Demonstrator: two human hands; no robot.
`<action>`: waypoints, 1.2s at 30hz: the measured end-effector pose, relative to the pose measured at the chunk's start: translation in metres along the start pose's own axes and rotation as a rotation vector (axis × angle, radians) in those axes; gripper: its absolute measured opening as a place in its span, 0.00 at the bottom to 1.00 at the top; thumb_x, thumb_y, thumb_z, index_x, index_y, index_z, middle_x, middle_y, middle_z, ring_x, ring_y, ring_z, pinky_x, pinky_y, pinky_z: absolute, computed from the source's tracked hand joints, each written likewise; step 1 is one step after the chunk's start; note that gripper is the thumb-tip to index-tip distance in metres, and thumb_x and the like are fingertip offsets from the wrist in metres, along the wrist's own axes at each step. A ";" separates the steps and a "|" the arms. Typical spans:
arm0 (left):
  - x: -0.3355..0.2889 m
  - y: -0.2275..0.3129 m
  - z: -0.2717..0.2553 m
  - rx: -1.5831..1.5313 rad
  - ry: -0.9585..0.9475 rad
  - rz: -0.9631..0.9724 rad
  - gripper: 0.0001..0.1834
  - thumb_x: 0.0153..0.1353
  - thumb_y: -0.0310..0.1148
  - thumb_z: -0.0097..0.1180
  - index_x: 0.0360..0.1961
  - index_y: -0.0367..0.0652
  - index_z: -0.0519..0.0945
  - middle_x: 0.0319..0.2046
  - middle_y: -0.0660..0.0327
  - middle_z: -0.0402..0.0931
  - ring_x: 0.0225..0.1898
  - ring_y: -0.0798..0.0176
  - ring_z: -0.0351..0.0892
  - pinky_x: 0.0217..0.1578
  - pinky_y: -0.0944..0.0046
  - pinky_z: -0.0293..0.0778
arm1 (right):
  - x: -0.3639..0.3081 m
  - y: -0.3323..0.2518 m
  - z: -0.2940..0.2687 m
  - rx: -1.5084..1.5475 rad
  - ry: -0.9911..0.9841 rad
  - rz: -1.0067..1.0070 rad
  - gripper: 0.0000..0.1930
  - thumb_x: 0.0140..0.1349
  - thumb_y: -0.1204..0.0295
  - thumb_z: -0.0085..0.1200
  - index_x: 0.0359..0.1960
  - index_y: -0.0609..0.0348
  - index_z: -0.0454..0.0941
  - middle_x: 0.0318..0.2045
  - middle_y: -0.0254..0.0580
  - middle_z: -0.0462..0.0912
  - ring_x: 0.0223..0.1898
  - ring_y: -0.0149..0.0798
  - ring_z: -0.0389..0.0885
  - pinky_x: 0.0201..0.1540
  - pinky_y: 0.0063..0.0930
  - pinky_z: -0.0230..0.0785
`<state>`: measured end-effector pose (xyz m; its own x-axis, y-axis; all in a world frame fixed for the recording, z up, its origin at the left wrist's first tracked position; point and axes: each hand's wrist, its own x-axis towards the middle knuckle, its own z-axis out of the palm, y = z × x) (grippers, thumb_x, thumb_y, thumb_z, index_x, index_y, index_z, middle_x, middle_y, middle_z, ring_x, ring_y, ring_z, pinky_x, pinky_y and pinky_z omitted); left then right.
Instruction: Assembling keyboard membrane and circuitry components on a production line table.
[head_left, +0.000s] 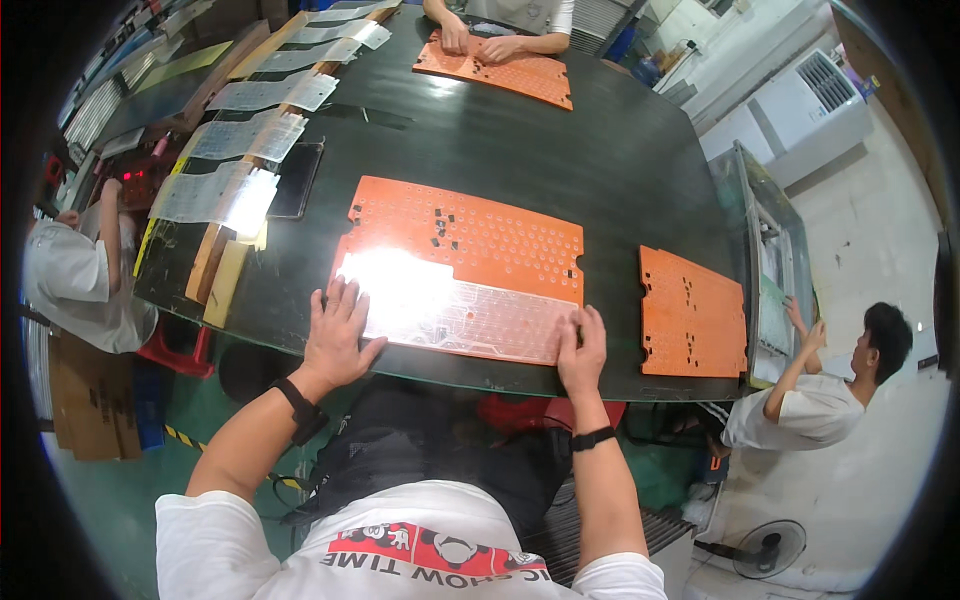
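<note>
An orange board (510, 232) with rows of small holes lies on the dark table in front of me, with several small black pieces near its upper middle. A clear plastic film sheet (500, 318) with fine printed lines rests along its near half, and bright glare hides the sheet's left part. My left hand (338, 335) lies with spread fingers at the left end of the sheet, touching its edge. At the sheet's right end, my right hand (582, 350) rests with its fingers extended and the thumb side against the film.
Another orange board (692, 312) lies to the right. Across the table (640, 170), a co-worker's hands (475, 42) work over a third board (540, 78). Clear film sheets (245, 137) hang over a wooden strip at left, beside a dark flat tablet-like object (297, 180). People sit on both sides.
</note>
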<state>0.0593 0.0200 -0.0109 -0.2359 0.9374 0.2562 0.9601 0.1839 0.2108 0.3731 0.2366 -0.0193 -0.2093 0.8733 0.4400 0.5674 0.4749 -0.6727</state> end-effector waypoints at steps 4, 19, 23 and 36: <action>-0.002 -0.002 -0.007 -0.021 0.017 0.028 0.36 0.48 0.46 0.60 0.51 0.27 0.70 0.55 0.38 0.62 0.62 0.37 0.54 0.58 0.39 0.47 | -0.014 -0.018 -0.005 -0.304 -0.438 -0.391 0.26 0.52 0.68 0.58 0.53 0.67 0.70 0.59 0.62 0.64 0.63 0.62 0.57 0.64 0.49 0.50; 0.086 -0.140 -0.064 0.568 -0.086 -0.381 0.18 0.51 0.37 0.56 0.42 0.39 0.79 0.58 0.45 0.64 0.64 0.44 0.54 0.61 0.39 0.48 | 0.005 0.055 -0.010 -0.017 0.079 0.153 0.11 0.65 0.69 0.44 0.38 0.67 0.72 0.52 0.54 0.72 0.52 0.51 0.69 0.56 0.37 0.60; 0.082 -0.182 -0.040 0.602 0.001 -0.266 0.13 0.48 0.32 0.54 0.34 0.38 0.81 0.60 0.47 0.62 0.66 0.44 0.52 0.63 0.36 0.44 | 0.013 0.036 -0.009 -0.018 0.047 0.127 0.12 0.64 0.69 0.45 0.36 0.68 0.73 0.48 0.57 0.73 0.51 0.52 0.71 0.55 0.38 0.61; 0.130 0.072 -0.275 -0.063 0.323 0.472 0.07 0.45 0.16 0.54 0.23 0.36 0.70 0.57 0.41 0.65 0.64 0.38 0.57 0.61 0.46 0.51 | 0.036 -0.108 0.039 0.755 -0.726 0.493 0.15 0.65 0.66 0.48 0.48 0.62 0.73 0.48 0.42 0.75 0.49 0.40 0.73 0.49 0.27 0.67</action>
<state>0.0559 0.0738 0.2969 0.1727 0.7740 0.6092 0.9640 -0.2598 0.0568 0.2734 0.2207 0.0465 -0.6447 0.7224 -0.2499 0.1459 -0.2046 -0.9679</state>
